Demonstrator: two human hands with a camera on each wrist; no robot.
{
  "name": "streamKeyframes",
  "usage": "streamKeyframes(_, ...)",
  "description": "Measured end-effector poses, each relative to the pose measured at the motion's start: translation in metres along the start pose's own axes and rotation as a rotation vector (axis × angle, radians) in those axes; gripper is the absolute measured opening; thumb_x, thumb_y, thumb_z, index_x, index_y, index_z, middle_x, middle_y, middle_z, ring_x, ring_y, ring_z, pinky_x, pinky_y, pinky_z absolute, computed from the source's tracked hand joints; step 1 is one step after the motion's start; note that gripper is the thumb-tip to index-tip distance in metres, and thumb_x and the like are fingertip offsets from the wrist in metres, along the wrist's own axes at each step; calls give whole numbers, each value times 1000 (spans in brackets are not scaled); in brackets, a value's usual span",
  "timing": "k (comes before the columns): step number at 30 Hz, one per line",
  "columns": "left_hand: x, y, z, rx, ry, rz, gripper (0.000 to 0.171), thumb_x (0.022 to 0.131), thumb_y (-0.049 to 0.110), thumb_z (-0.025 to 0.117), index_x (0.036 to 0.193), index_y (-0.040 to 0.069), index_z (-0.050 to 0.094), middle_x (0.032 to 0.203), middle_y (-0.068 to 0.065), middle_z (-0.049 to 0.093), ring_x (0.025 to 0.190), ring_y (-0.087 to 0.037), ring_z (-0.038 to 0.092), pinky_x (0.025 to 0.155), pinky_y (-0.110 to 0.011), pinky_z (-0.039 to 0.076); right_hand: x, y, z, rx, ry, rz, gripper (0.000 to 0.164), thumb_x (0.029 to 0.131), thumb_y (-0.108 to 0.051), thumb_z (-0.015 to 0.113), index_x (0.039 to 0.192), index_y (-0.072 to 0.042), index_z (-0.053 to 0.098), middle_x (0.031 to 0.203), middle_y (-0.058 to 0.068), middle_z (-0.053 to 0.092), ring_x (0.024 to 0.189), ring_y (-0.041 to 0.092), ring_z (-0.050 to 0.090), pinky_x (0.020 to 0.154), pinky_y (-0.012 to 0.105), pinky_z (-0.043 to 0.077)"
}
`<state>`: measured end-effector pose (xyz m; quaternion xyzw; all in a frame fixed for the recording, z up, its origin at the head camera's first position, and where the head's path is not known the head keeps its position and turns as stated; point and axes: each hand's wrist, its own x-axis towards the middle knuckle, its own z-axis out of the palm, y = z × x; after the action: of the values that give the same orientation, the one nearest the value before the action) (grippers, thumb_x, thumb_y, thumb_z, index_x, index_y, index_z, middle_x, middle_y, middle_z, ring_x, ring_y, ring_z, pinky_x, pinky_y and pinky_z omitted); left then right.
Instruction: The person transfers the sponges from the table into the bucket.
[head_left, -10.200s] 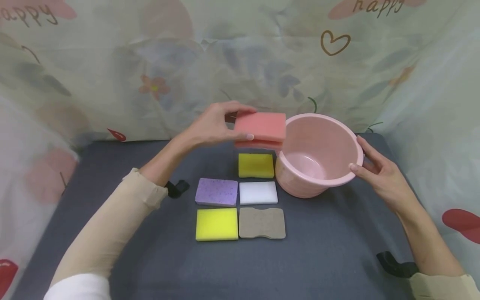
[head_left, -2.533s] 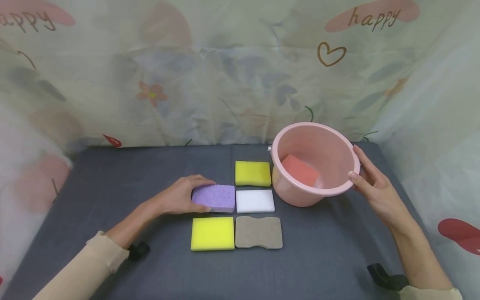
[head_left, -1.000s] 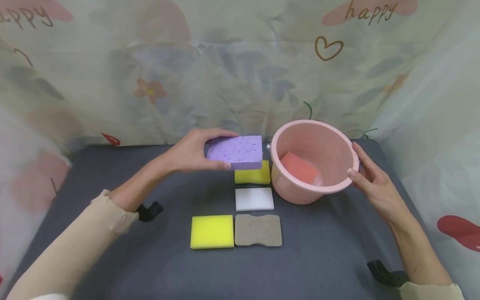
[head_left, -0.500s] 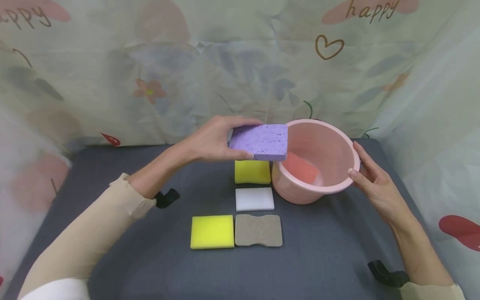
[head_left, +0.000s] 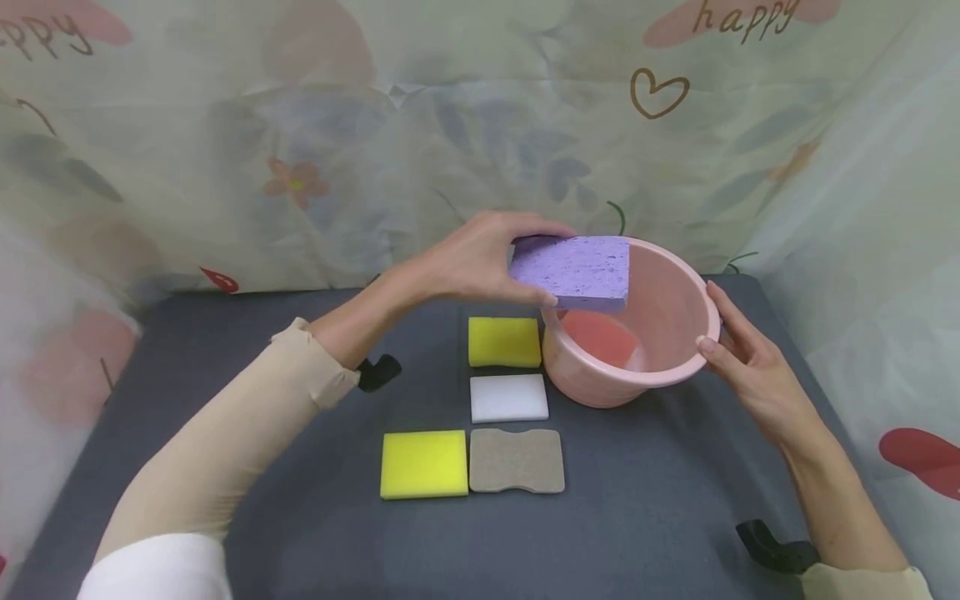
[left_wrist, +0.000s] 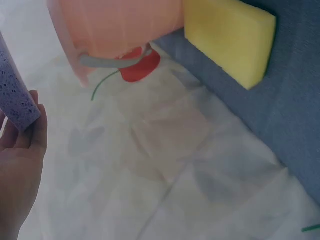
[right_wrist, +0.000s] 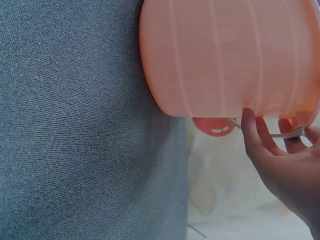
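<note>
My left hand (head_left: 480,257) grips a purple sponge (head_left: 573,271) by its left end, thumb in front and fingers behind, over the left side of a pink bucket (head_left: 600,387). In the left wrist view the purple sponge (left_wrist: 15,95) shows its pitted face beside the bucket's handle (left_wrist: 112,62). Inside the bucket lies a coral sponge (head_left: 600,337), partly covered by the purple one. With thumb and fingers at the rim, my right hand (head_left: 753,358) holds the bucket's right side. In the right wrist view, fingertips of the right hand (right_wrist: 280,150) touch the ribbed wall.
Left of the bucket lie a dark yellow sponge (head_left: 504,342), a white sponge (head_left: 509,397), a bright yellow sponge (head_left: 423,464) and a grey-brown sponge (head_left: 517,461) with notched sides. All rest on a dark table (head_left: 637,533). A patterned cloth (head_left: 420,167) stands behind.
The coral sponge went from the left hand into the bucket. The left hand then picked up the purple sponge from the table and carried it up and right over the bucket. The right hand stayed at the rim.
</note>
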<state>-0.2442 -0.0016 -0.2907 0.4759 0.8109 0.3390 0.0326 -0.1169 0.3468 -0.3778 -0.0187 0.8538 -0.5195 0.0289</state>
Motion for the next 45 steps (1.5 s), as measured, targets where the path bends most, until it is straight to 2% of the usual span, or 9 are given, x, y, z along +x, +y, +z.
streamKeyframes(6, 19, 3, 13, -17, -27, -13, 72, 75, 47, 83, 137, 18, 60, 132, 7, 61, 109, -3, 54, 91, -24, 43, 2, -1, -1, -3, -9, 23, 74, 102, -23, 57, 158, -42, 11, 165, -4, 17, 142, 25, 36, 90, 13, 43)
streamKeyframes(13, 42, 7, 29, -55, -106, -70, 76, 74, 50, 84, 139, 20, 58, 132, 8, 60, 109, -1, 53, 92, -18, 41, 2, -1, -3, 11, -13, 12, 74, 102, -19, 56, 157, -43, 13, 165, -4, 14, 143, 25, 34, 89, 11, 42)
streamKeyframes(19, 53, 8, 41, -25, -151, -42, 73, 77, 50, 82, 139, 19, 59, 131, 5, 60, 108, -3, 53, 92, -16, 40, 3, 0, -3, 12, -9, 6, 74, 102, -18, 57, 157, -44, 14, 165, -3, 15, 141, 24, 35, 88, 10, 43)
streamKeyframes(26, 65, 12, 50, 34, -282, -12, 68, 81, 43, 80, 140, 18, 58, 135, 4, 58, 114, -5, 51, 94, -15, 38, 2, 0, -2, 64, -11, -27, 74, 102, -13, 57, 158, -39, 17, 164, 3, 18, 135, 12, 40, 88, 10, 44)
streamKeyframes(29, 70, 12, 54, 60, -313, -4, 69, 80, 42, 80, 140, 17, 58, 136, 5, 57, 116, -4, 50, 95, -14, 37, 1, 1, -3, 86, -11, -39, 74, 101, -10, 57, 159, -35, 18, 164, 4, 18, 133, 8, 40, 88, 9, 43)
streamKeyframes(33, 73, 7, 56, 83, -327, -5, 66, 79, 37, 81, 138, 15, 59, 133, 4, 60, 111, -4, 53, 93, -14, 38, 1, 0, -3, 83, -7, -43, 74, 101, -9, 57, 159, -33, 17, 164, 2, 18, 134, 10, 40, 89, 9, 43)
streamKeyframes(40, 71, 3, 59, 106, -379, -15, 66, 79, 37, 83, 137, 15, 60, 130, 4, 61, 110, -5, 53, 93, -14, 40, 2, -1, -3, 39, -3, -20, 74, 102, -13, 57, 159, -37, 16, 164, -1, 19, 141, 18, 37, 89, 9, 43)
streamKeyframes(45, 71, 3, 63, 108, -392, 2, 67, 77, 39, 84, 135, 14, 62, 129, 3, 62, 110, -6, 54, 93, -14, 39, 1, 0, -4, 62, -4, -39, 74, 101, -11, 57, 159, -33, 17, 164, 1, 19, 135, 9, 41, 89, 10, 43)
